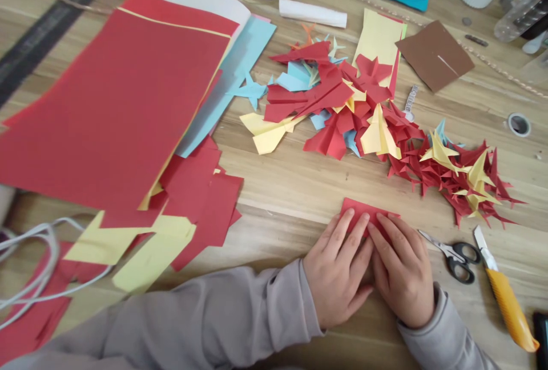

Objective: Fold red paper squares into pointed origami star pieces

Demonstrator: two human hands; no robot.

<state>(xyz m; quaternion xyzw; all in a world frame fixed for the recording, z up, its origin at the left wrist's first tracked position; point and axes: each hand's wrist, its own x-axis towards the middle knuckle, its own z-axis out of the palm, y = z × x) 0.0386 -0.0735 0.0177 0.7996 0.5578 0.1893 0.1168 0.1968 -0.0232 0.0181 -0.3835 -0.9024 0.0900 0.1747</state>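
A small piece of red paper (367, 208) lies flat on the wooden table, its lower part covered by my hands. My left hand (342, 267) rests on its left side with the fingers stretched out and pressing down. On its right side my right hand (401, 267) lies with fingers extended, the fingertips close to those of the left. Whether the paper has a fold under the fingers is hidden. Beyond it sits a heap of folded red, yellow and blue paper planes (329, 99), which runs right into a pile of small pointed red and yellow folded shapes (454, 170).
Scissors (458, 258) and a yellow utility knife (503, 293) with its blade out lie right of my hands. Large red sheets (115, 101) and cut red pieces (209, 210) cover the left. White cables (51, 256) loop at lower left. A brown square (434, 56) lies farther back.
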